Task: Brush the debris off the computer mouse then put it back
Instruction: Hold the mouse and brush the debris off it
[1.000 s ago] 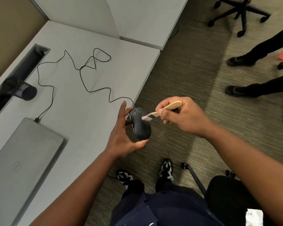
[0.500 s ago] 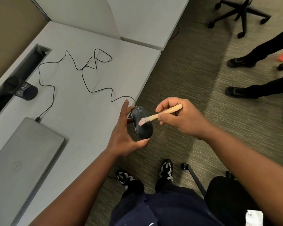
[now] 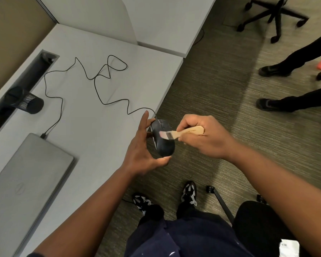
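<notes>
My left hand [image 3: 141, 151] holds a black wired computer mouse [image 3: 164, 145] off the desk's right edge, thumb under its rear and fingers along its far side. The mouse's top faces up. My right hand [image 3: 206, 138] grips a small wooden-handled brush [image 3: 185, 132]. Its pale bristles lie on the middle of the mouse's back. The mouse's thin black cable [image 3: 100, 93] snakes over the grey desk [image 3: 85, 127] to a closed grey laptop [image 3: 24, 179].
A black mesh cup [image 3: 24, 100] lies by the desk's cable slot [image 3: 20, 88]. Carpet lies under the mouse. Another person's legs and shoes [image 3: 274, 104] stand at right. A black chair seat [image 3: 263, 227] is at lower right, a chair base [image 3: 276, 15] at the far top.
The brush has swept along the mouse's back from its front part toward the middle. My left hand keeps the mouse in about the same place.
</notes>
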The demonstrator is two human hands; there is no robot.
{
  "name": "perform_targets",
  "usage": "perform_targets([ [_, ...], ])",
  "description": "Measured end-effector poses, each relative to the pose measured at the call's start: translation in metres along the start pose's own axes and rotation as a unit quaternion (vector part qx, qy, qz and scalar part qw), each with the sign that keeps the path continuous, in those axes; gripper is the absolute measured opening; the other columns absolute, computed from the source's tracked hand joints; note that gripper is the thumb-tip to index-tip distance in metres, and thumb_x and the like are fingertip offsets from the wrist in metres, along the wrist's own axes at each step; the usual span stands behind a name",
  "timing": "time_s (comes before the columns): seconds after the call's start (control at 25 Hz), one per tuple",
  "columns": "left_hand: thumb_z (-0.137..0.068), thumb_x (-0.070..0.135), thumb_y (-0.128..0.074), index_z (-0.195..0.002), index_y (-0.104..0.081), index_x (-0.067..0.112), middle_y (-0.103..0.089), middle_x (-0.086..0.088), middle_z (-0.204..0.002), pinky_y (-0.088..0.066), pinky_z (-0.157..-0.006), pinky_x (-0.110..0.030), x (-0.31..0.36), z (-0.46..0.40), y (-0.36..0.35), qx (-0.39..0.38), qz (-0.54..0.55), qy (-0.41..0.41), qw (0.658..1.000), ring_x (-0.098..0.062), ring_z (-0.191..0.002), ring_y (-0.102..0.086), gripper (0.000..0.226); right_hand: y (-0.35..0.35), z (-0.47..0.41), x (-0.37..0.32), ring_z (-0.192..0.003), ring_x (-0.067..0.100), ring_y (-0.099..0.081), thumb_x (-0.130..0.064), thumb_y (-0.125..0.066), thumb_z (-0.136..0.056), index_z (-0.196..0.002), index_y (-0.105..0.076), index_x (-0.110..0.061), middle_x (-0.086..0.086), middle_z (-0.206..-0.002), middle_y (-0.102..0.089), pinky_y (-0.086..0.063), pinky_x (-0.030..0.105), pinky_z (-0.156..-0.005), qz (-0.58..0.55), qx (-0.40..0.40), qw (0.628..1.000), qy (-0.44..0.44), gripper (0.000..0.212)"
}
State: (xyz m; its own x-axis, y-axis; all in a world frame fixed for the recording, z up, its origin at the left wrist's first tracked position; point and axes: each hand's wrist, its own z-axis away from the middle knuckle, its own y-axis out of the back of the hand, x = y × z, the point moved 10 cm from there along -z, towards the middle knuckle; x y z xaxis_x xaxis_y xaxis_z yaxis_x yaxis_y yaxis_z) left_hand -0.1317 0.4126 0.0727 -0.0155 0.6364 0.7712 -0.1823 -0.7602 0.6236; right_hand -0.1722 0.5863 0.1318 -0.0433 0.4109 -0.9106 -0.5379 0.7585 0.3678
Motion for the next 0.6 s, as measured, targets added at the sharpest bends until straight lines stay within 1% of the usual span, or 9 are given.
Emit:
perform_targets([
  [0.08, -0.06, 0.031, -0.102, -0.164, 0.004, 0.046, -0.037, 0.022, -0.16, -0.061, -0.095, -0.045, -0.002, 0.0, 0.002, 0.005, -0.004, 0.002, 1.0, -0.012, -0.122, -0.063, 0.15, -0.003, 0.002, 0.0, -0.056, 0.01, -0.054, -0.003, -0.068, -0.081, -0.077, -0.07, -0.018, 0.007, -0.069, -0.068, -0.041, 0.032, -0.051, 0.009, -0.044, 0.999, -0.014, 0.016],
  [0.12, -0.06, 0.031, -0.102, -0.164, 0.004, 0.047, -0.036, 0.023, -0.16, -0.061, -0.095, -0.043, -0.002, 0.0, 0.003, 0.006, -0.007, 0.003, 1.0, -0.012, -0.123, -0.063, 0.149, -0.002, 0.003, -0.001, -0.056, 0.011, -0.053, -0.003, -0.067, -0.081, -0.076, -0.07, -0.017, 0.008, -0.069, -0.067, -0.041, 0.032, -0.051, 0.009, -0.045, 0.999, -0.013, 0.016],
  [0.16, -0.06, 0.031, -0.102, -0.163, 0.004, 0.048, -0.036, 0.025, -0.16, -0.06, -0.096, -0.042, -0.002, 0.0, 0.004, 0.004, -0.008, 0.002, 1.0, -0.011, -0.123, -0.063, 0.15, 0.002, 0.003, -0.003, -0.055, 0.009, -0.053, -0.003, -0.067, -0.082, -0.078, -0.07, -0.017, 0.008, -0.068, -0.067, -0.04, 0.029, -0.05, 0.007, -0.028, 1.0, -0.007, 0.015],
  [0.24, -0.06, 0.03, -0.102, -0.163, 0.005, 0.05, -0.035, 0.029, -0.159, -0.058, -0.098, -0.039, -0.002, 0.0, 0.006, 0.002, -0.01, 0.001, 1.0, -0.008, -0.124, -0.061, 0.15, 0.007, 0.003, -0.008, -0.054, 0.003, -0.051, -0.005, -0.067, -0.088, -0.084, -0.071, -0.018, 0.001, -0.068, -0.066, -0.039, 0.022, -0.05, 0.006, 0.014, 1.0, 0.012, 0.015],
  [0.28, -0.059, 0.03, -0.102, -0.163, 0.005, 0.05, -0.035, 0.032, -0.158, -0.058, -0.098, -0.036, -0.003, 0.0, 0.007, 0.002, -0.01, 0.001, 1.0, -0.006, -0.124, -0.061, 0.15, 0.006, 0.002, -0.01, -0.055, 0.003, -0.051, -0.006, -0.066, -0.09, -0.087, -0.072, -0.019, -0.002, -0.068, -0.066, -0.038, 0.02, -0.05, 0.012, 0.017, 1.0, 0.018, 0.014],
  [0.4, -0.06, 0.03, -0.102, -0.164, 0.004, 0.047, -0.031, 0.046, -0.15, -0.054, -0.096, -0.028, -0.004, 0.0, 0.007, 0.0, -0.02, -0.004, 1.0, -0.003, -0.124, -0.06, 0.149, 0.0, 0.001, -0.007, -0.055, 0.002, -0.05, -0.01, -0.065, -0.088, -0.084, -0.072, -0.024, -0.007, -0.065, -0.065, -0.041, 0.023, -0.053, 0.06, -0.029, 0.998, 0.009, 0.016],
  [0.44, -0.06, 0.031, -0.103, -0.164, 0.004, 0.046, -0.031, 0.047, -0.15, -0.054, -0.096, -0.028, -0.005, 0.001, 0.006, 0.0, -0.023, -0.004, 1.0, -0.004, -0.125, -0.06, 0.15, 0.003, 0.0, -0.004, -0.054, 0.002, -0.05, -0.011, -0.066, -0.087, -0.083, -0.073, -0.025, -0.006, -0.065, -0.066, -0.042, 0.025, -0.053, 0.068, -0.035, 0.997, 0.002, 0.016],
  [0.52, -0.06, 0.032, -0.103, -0.164, 0.004, 0.047, -0.035, 0.035, -0.156, -0.056, -0.097, -0.032, -0.006, 0.001, 0.007, 0.0, -0.027, -0.002, 1.0, -0.008, -0.125, -0.061, 0.15, 0.009, 0.0, -0.003, -0.055, 0.005, -0.053, -0.013, -0.068, -0.089, -0.085, -0.075, -0.028, -0.005, -0.068, -0.068, -0.045, 0.029, -0.054, 0.058, -0.023, 0.998, 0.005, 0.017],
  [0.6, -0.06, 0.032, -0.103, -0.163, 0.005, 0.049, -0.037, 0.024, -0.161, -0.056, -0.097, -0.033, -0.006, 0.0, 0.008, 0.001, -0.031, -0.003, 1.0, -0.009, -0.125, -0.06, 0.15, 0.006, 0.0, -0.006, -0.062, 0.015, -0.059, -0.017, -0.071, -0.094, -0.092, -0.077, -0.029, -0.003, -0.074, -0.071, -0.048, 0.031, -0.058, 0.038, -0.026, 0.999, 0.018, 0.014],
])
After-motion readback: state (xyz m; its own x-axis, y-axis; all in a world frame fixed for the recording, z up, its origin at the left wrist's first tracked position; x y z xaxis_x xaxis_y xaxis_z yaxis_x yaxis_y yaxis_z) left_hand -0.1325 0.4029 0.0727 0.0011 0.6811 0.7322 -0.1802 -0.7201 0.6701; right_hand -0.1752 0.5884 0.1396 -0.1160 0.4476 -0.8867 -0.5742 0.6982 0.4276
